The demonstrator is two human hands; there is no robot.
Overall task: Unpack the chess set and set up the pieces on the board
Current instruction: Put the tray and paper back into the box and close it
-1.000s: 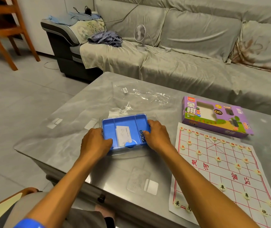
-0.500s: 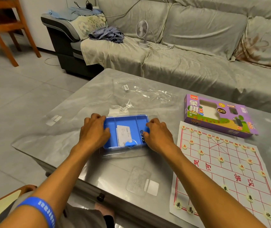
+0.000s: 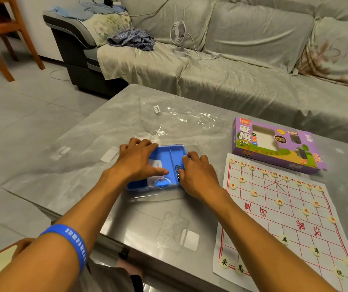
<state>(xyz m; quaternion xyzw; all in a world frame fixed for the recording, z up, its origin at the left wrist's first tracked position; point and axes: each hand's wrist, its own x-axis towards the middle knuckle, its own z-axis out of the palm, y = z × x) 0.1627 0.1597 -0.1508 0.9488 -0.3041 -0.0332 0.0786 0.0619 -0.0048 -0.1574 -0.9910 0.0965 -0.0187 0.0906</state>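
Note:
A blue plastic tray (image 3: 169, 155) under a clear cover lies at the middle of the table. My left hand (image 3: 136, 160) lies over its left half, fingers bent at the far rim and thumb stretched across the cover. My right hand (image 3: 196, 174) grips the tray's right edge beside some small metal rings (image 3: 177, 168). A white card (image 3: 157, 165) shows inside the tray. To the right lies the paper board (image 3: 274, 220) with several round cream pieces (image 3: 279, 201) standing on its red lines. The purple set box (image 3: 274, 144) lies behind the board.
Crumpled clear plastic wrap (image 3: 181, 116) lies on the glass table (image 3: 74, 165) behind the tray. A clear plastic insert (image 3: 173, 230) sits near the front edge. A covered sofa (image 3: 242, 76) with a small white fan (image 3: 178, 36) stands beyond; a wooden chair (image 3: 4, 28) is far left.
My left hand has slid from the tray's left side up onto its top, with the thumb now reaching across it. My right hand stays at the right edge. The camera has moved closer.

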